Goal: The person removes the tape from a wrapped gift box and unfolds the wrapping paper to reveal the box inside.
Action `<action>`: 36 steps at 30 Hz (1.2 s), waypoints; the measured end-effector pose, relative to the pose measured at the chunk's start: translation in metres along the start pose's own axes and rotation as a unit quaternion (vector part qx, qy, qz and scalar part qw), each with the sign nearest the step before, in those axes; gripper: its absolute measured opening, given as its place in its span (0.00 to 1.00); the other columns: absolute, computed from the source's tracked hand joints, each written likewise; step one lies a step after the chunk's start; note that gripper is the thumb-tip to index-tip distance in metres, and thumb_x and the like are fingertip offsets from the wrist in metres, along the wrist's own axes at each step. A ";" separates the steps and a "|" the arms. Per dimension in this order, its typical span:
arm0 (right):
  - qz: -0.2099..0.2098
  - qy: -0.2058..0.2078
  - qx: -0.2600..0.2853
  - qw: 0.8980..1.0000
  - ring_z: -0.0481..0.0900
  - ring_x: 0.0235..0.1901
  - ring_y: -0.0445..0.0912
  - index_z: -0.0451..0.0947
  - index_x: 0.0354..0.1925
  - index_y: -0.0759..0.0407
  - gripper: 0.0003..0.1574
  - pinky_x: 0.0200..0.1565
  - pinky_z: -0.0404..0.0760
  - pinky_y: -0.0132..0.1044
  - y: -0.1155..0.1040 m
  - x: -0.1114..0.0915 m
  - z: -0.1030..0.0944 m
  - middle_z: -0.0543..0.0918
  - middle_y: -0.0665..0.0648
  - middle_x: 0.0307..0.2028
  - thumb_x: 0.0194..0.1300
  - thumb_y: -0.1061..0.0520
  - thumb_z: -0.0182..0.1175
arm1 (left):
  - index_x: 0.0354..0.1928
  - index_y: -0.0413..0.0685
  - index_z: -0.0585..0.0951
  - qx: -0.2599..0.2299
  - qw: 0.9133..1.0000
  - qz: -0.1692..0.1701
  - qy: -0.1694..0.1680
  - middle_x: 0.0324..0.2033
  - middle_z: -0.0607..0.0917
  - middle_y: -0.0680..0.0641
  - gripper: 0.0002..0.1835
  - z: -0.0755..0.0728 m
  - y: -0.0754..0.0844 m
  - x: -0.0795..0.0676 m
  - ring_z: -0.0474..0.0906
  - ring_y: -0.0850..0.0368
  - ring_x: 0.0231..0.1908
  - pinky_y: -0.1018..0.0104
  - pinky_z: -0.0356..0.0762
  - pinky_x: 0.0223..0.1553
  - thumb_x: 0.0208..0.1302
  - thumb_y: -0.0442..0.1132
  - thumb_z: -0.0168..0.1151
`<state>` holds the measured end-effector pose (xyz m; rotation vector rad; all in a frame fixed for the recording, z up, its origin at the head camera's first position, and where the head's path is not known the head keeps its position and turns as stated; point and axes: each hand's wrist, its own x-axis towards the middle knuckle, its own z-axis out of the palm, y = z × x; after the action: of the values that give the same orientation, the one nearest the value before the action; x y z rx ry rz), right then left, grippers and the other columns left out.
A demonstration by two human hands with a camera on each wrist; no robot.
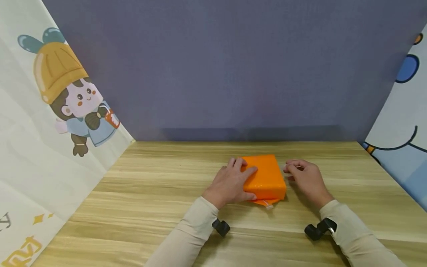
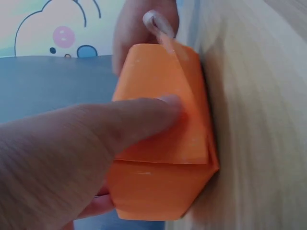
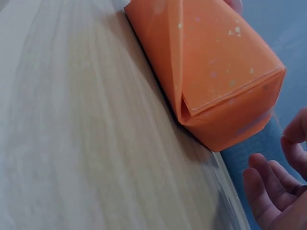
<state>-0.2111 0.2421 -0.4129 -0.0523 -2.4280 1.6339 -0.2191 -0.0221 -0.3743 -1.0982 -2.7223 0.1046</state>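
An orange paper-wrapped box (image 1: 265, 172) sits on the wooden table, its folded end showing in the left wrist view. My left hand (image 1: 231, 181) grips it from the left, with fingers over the top edge and the thumb pressed against the near side. A triangular flap (image 1: 265, 202) sticks out at the near bottom edge, and a curl of clear tape (image 2: 158, 21) stands off its tip. Just right of the box, my right hand (image 1: 307, 180) is apart from it. Its fingers are bent and thumb and index come close together; whether they pinch something thin is unclear.
The wood-grain table (image 1: 140, 207) runs back to a grey-blue panel (image 1: 227, 74). White cartoon-printed sheets stand on both sides, the left sheet (image 1: 26, 155) beside the table's left edge. A black wrist camera (image 1: 320, 228) is strapped to the right sleeve.
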 end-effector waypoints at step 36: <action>-0.044 0.001 -0.075 0.996 0.77 0.44 0.50 0.77 0.53 0.64 0.25 0.40 0.75 0.23 -0.012 -0.009 0.014 0.81 0.62 0.48 0.75 0.44 0.55 | 0.46 0.54 0.80 0.137 0.982 -0.044 0.123 0.40 0.74 0.49 0.47 0.006 0.030 -0.004 0.67 0.52 0.40 0.62 0.73 0.39 0.45 0.87 0.49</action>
<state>-0.2043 0.2237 -0.4082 0.0297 -2.5084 1.4120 -0.1970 -0.0031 -0.3854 -0.8505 -2.4421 0.2985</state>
